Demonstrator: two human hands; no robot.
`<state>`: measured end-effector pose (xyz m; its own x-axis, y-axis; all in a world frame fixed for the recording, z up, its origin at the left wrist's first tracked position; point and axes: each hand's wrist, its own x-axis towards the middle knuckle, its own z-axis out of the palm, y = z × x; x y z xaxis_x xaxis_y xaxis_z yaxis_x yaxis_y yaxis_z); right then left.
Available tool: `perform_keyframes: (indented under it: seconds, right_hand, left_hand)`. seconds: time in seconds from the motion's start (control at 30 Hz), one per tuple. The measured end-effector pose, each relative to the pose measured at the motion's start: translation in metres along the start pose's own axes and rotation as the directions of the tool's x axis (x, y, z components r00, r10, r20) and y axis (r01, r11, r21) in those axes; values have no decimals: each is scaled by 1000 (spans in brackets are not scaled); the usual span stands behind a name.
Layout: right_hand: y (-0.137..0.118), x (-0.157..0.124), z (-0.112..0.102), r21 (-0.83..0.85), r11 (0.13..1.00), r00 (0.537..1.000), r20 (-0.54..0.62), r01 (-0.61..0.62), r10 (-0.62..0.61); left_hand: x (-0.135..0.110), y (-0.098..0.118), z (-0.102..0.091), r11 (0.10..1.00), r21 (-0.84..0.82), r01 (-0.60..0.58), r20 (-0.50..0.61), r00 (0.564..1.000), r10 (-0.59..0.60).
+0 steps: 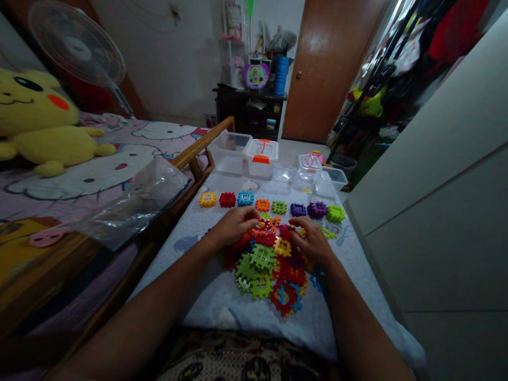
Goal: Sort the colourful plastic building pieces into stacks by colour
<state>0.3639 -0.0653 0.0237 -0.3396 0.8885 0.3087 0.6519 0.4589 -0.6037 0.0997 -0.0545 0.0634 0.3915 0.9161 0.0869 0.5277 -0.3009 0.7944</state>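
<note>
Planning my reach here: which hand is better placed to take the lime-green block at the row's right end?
Probably the right hand: it rests on the right of the heap of blocks, closer to the lime-green block, while the left hand sits farther off.

Square interlocking plastic waffle blocks lie in a loose, overlapping heap of red, green, yellow and blue on a pale quilted cover. Eight further blocks form a single spaced row just beyond the heap.

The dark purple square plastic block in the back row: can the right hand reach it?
Probably yes: the right hand rests on the plastic block heap just short of the dark purple block, with nothing tall between.
</note>
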Motion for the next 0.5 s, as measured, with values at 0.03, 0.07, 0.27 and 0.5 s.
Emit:
perform_keyframes:
  seconds: [0.03,0.07,0.27,0.5]
  right_hand:
    - [1,0,0,-3,1000,1000,6,2,-1]
    - [1,-1,0,-7,1000,1000,16,7,-7]
    - [6,-4,-2,-81,995,990,130,55,-44]
    - [9,-6,4,-110,993,989,147,47,-30]
  left_hand:
    - [3,-1,0,1000,-5,11,-32,999,-12]
    - [6,-3,0,1000,4,16,-54,998,-15]
    - [22,-19,8,967,255,25,-16,1000,-22]
    - [20,-30,4,886,444,-132,164,984,64]
